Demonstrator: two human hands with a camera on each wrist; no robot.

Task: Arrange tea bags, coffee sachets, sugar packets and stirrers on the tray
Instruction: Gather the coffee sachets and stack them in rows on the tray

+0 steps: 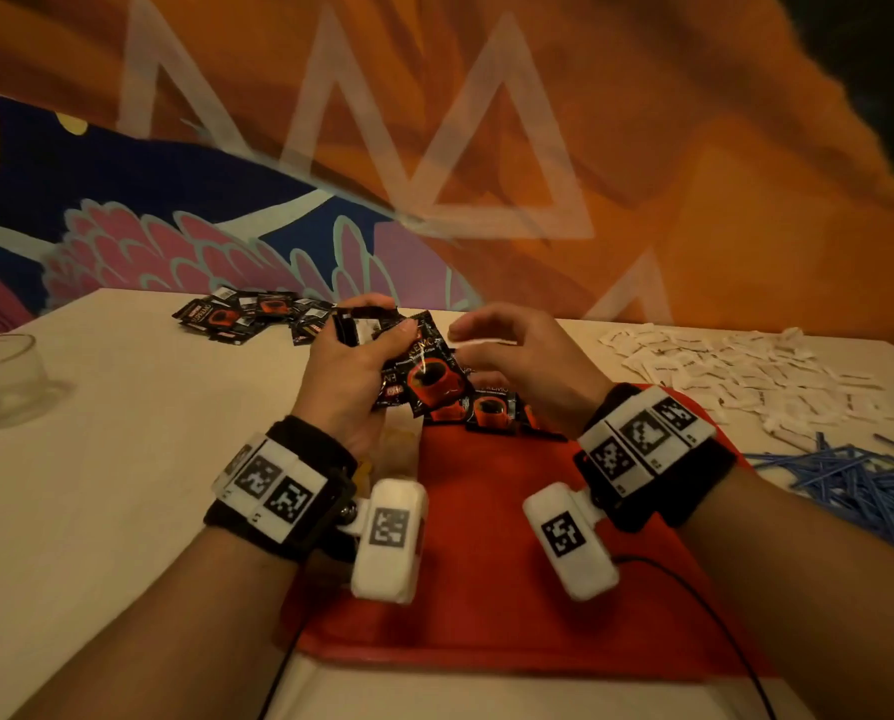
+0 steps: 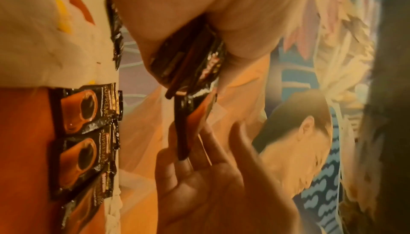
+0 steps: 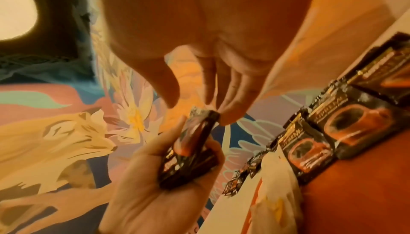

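My left hand (image 1: 377,324) grips a stack of black coffee sachets (image 1: 366,330) above the far edge of the red tray (image 1: 486,537). One sachet (image 1: 429,371) sticks out of the stack toward my right hand (image 1: 465,345). In the right wrist view, that hand's straight fingertips (image 3: 228,115) touch the sachet's (image 3: 195,132) top edge, with the thumb held apart. A row of coffee sachets (image 1: 491,410) lies face up along the tray's far edge. Pale packets with yellow marks (image 2: 55,27) lie at the row's left end, partly hidden under my left wrist.
A loose pile of coffee sachets (image 1: 252,314) lies at the back of the table. White sugar packets (image 1: 736,376) are spread at the right, with blue stirrers (image 1: 850,480) nearer. A glass (image 1: 3,376) stands at the far left. A black cable (image 1: 694,595) crosses the tray.
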